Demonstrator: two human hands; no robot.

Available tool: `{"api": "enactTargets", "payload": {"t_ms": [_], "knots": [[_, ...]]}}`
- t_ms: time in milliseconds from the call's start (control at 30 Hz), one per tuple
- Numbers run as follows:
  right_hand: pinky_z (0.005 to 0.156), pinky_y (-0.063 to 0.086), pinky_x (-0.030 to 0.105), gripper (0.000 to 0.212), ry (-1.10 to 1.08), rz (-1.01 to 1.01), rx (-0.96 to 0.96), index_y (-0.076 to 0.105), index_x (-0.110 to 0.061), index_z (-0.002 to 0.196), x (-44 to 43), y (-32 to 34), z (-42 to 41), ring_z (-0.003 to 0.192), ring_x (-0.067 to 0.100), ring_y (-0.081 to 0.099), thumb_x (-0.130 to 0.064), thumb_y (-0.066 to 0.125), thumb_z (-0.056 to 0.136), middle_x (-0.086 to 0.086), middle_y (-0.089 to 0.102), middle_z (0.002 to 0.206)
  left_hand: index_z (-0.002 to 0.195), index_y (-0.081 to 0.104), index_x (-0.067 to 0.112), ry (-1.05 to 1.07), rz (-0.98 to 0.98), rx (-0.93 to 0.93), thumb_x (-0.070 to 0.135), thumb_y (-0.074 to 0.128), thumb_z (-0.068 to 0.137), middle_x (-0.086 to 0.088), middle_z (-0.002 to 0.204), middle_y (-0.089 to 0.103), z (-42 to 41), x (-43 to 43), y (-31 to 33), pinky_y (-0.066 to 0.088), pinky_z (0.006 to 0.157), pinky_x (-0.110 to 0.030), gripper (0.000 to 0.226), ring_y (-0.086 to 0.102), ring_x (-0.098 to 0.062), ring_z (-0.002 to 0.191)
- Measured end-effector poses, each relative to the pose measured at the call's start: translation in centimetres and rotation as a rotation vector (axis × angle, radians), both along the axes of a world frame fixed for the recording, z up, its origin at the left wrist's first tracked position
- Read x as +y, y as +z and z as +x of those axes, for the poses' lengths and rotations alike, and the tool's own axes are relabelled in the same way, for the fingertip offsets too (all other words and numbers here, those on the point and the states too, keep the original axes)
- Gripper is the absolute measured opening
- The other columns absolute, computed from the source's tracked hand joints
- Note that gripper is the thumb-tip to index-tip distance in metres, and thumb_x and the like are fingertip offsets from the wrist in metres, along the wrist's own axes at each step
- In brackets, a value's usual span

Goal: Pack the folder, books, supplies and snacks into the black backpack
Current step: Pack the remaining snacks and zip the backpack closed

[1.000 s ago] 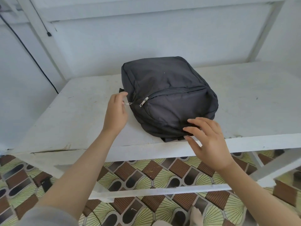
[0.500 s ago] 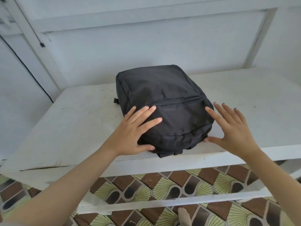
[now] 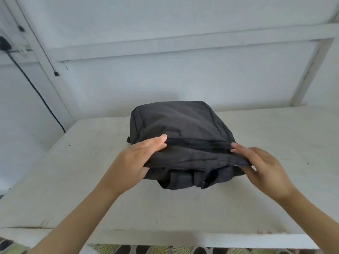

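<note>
A white panelled wall [image 3: 165, 79] with raised battens fills the upper half of the frame, and below it a white painted table [image 3: 73, 180], scuffed and chipped along its near edge, spans the lower half from side to side. The black backpack [image 3: 179, 123] lies flat at the centre of the frame on the table's far half, its far end close to the wall and its near end raised off the surface by two bare hands. The left hand [image 3: 135, 162], reaching in from the lower left, grips the bag's near left corner: the thumb lies on top of the fabric at the left end of the zipper, and the fingers are tucked out of sight under the edge. The right hand [image 3: 264, 169], reaching in from the lower right, holds the near right corner, its fingertips pressed on the fabric at the zipper's right end while the rest of the hand wraps below the lifted edge; how far those fingers curl underneath cannot be told. A black cable [image 3: 36, 92] runs diagonally down the wall at the upper left and drops behind the table's far left corner. The zipper [image 3: 198, 143] crosses the bag from hand to hand and appears closed. Dark straps [image 3: 183, 180] bunch beneath the raised near edge, resting on the table. A small black tab [image 3: 128, 139] juts from the bag's left side. A sliver of patterned floor tile [image 3: 139, 250] shows at the bottom centre.
</note>
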State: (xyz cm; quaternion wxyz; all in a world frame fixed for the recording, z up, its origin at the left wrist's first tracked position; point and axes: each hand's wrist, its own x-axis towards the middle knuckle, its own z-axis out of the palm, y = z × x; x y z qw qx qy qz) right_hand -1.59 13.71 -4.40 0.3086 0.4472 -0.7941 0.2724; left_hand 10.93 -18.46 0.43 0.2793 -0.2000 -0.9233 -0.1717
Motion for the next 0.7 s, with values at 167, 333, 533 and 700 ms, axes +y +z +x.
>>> {"api": "enactTargets", "payload": {"t_ms": [167, 333, 533, 700], "knots": [[0.068, 0.039, 0.017, 0.038, 0.013, -0.176, 0.013, 0.045, -0.017, 0.125, -1.4, 5.5, -3.9, 0.066, 0.014, 0.040, -0.010, 0.046, 0.088, 0.011, 0.059, 0.074, 0.140, 0.019, 0.054, 0.076, 0.283, 0.132, -0.005, 0.047, 0.080, 0.024, 0.116, 0.058, -3.0, 0.7, 4.1, 0.035, 0.100, -0.011, 0.088, 0.051, 0.009, 0.114], [0.080, 0.037, 0.004, 0.057, 0.023, -0.376, -0.037, 0.042, -0.033, 0.123, -3.5, 13.2, -8.0, 0.077, -0.004, 0.052, 0.006, 0.059, 0.085, -0.028, 0.060, 0.092, 0.143, 0.024, 0.035, 0.180, 0.540, 0.378, -0.006, 0.051, 0.090, 0.052, 0.095, 0.050, -7.6, 2.3, 9.7, 0.042, 0.081, -0.004, 0.072, 0.057, 0.013, 0.083], [0.081, 0.032, -0.001, 0.048, 0.035, -0.516, 0.017, 0.039, -0.034, 0.125, -5.7, 20.0, -12.8, 0.079, 0.000, 0.047, -0.006, 0.056, 0.090, -0.024, 0.053, 0.094, 0.145, 0.021, 0.021, 0.259, 0.629, 0.530, 0.008, 0.050, 0.095, 0.060, 0.089, 0.041, -14.3, 2.1, 15.9, 0.047, 0.076, -0.016, 0.060, 0.054, -0.006, 0.070], [0.077, 0.040, 0.020, 0.043, -0.032, -0.403, -0.161, 0.040, -0.027, 0.133, -6.3, 21.8, -17.6, 0.087, 0.018, 0.058, -0.021, 0.055, 0.093, -0.008, 0.060, 0.082, 0.134, 0.039, 0.034, 0.362, 0.638, 0.420, 0.028, 0.054, 0.093, 0.030, 0.075, 0.053, -19.9, 0.3, 17.4, 0.049, 0.078, -0.033, 0.044, 0.057, -0.022, 0.073]]}}
